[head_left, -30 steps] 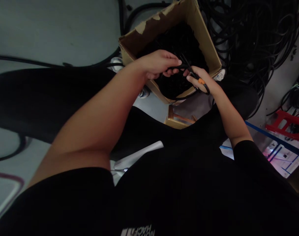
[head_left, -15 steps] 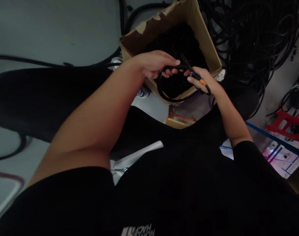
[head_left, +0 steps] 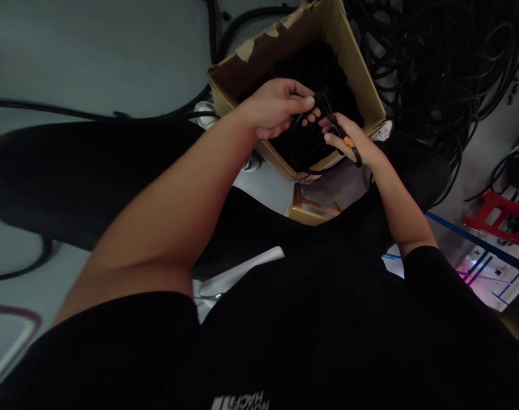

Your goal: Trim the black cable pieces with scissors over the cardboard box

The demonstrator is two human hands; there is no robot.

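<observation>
My left hand (head_left: 276,108) and my right hand (head_left: 347,138) are close together above a cardboard box (head_left: 242,71) with a torn brown inner flap. Both grip a thin black cable (head_left: 304,118) that has a dark plug end (head_left: 323,101) between the hands. An orange sleeve (head_left: 349,141) on the cable sits against my right fingers. A loop of the cable runs down from my right hand towards the box's near rim. Below my hands, the box holds a dense mass of black cable (head_left: 314,68). Its lower part is hidden by my hands.
A large tangle of black cables (head_left: 434,68) lies beyond the box on the right. A wooden frame (head_left: 306,210) stands below the box, and my dark-clothed legs lie on both sides. A red plastic object (head_left: 498,219) and a blue floor line (head_left: 477,242) are at right.
My left hand has turned and risen slightly, its fingers more spread. The cable loop that hung below it has drawn in towards the box, and the plug end has shifted between my hands.
</observation>
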